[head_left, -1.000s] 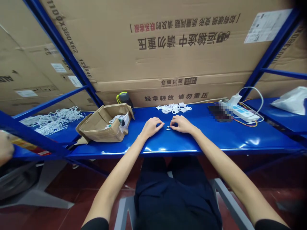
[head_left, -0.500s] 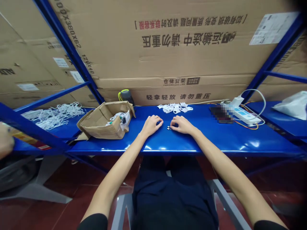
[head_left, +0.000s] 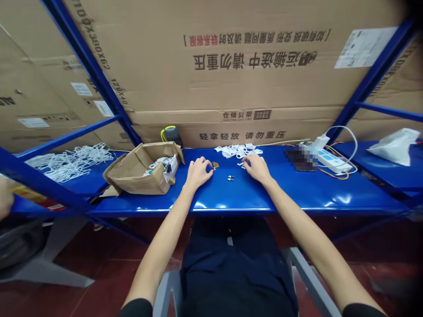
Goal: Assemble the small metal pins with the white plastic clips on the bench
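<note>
Head view: the person's left hand (head_left: 198, 173) and right hand (head_left: 257, 168) rest palm-down on a blue steel shelf (head_left: 231, 208), about shoulder-width narrower than the forearms, with the fingers curled and not pressed together. A small brass piece (head_left: 215, 165) lies just beside the left fingertips (head_left: 210, 168); at this resolution I cannot tell whether it is touched or pinched. The right fingertips (head_left: 247, 164) are close to a few small white plastic bits (head_left: 241, 164) and seem to rest on the shelf, though any pinch is too small to confirm. Between the 2 hands, touching neither, lie 2 small metal pins (head_left: 230, 178). Behind them is a loose heap of white plastic parts (head_left: 238, 151).

To the left stand a torn-open cardboard box (head_left: 142, 176) holding white items, and a dark flask with a yellow-green rim (head_left: 172, 135); further left lies a tangle of white plastic hangers (head_left: 71, 163). To the right are a pixelated object (head_left: 300, 158), a white power strip (head_left: 332, 160) with coloured wires, and a white plastic bag (head_left: 395, 146). Another person's hand (head_left: 5, 196) shows at the far left edge. Stacked cardboard cartons (head_left: 231, 66) fill the shelving behind.
</note>
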### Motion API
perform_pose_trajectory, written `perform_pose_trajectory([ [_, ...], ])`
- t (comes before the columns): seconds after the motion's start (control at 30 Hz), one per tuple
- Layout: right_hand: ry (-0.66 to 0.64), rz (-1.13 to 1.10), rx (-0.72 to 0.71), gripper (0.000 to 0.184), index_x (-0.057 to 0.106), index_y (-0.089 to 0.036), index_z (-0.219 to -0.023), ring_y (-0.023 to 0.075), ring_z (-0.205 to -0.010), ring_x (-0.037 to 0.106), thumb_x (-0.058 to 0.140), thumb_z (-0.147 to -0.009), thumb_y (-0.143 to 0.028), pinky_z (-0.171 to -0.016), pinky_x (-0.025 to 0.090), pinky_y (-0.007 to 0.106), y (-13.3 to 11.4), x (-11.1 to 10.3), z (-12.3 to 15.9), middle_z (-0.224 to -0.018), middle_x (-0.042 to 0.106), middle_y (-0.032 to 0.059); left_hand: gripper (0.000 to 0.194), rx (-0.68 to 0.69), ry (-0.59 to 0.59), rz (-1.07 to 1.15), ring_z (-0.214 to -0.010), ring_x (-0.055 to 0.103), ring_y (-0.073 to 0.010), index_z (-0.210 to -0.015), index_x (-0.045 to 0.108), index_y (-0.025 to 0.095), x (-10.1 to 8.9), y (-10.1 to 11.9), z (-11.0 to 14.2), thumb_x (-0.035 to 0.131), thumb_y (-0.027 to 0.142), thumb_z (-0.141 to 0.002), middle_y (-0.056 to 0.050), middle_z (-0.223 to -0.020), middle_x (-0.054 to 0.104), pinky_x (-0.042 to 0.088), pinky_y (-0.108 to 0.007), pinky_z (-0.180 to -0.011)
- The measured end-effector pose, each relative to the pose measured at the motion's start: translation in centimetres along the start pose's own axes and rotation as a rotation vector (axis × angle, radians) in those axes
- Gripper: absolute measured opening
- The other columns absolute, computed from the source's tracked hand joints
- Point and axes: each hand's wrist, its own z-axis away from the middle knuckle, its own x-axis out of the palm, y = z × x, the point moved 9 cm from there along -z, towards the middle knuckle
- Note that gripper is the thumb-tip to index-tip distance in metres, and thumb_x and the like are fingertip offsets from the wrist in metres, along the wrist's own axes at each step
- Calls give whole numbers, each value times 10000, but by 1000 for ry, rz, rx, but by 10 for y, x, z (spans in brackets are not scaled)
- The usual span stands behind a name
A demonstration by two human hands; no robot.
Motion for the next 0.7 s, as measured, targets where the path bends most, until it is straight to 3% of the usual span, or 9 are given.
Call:
perform_pose_trajectory([
  [0.2,36,-22,-3,200,766,-215,-1046,327,-1147,660,568,-1023,-237,-916,462,428,-2,0,0,-1133,787,131,167,36,-31,55,-1091,642,-332,-990,845,247,11,-16,-3,742,374,-1024,-107,-1132,742,450,-457,-937],
  [0.33,8,-50,-35,205,773,-208,-1048,319,-1130,663,570,-1022,-220,-917,462,422,-8,4,1,-1116,788,133,225,67,-36,85,-1059,646,-306,-1018,840,231,17,-13,-4,663,358,-1079,-107,-1121,758,450,-433,-909],
  [0.57,-96,-206,-271,249,772,-250,-1249,288,-1167,659,639,-1072,-363,-1001,468,418,-53,11,6,-1219,774,98,242,259,-42,170,-1113,654,-259,-1095,761,238,11,36,-5,551,349,-1142,-68,-1195,761,442,-396,-956],
  [0.7,-71,-206,-274,208,814,-248,-1137,280,-1122,662,655,-1078,-368,-979,459,413,-54,10,5,-1171,786,93,214,327,-3,178,-1114,664,-252,-1128,734,229,6,61,-10,552,340,-1146,-67,-1208,768,434,-397,-966],
])
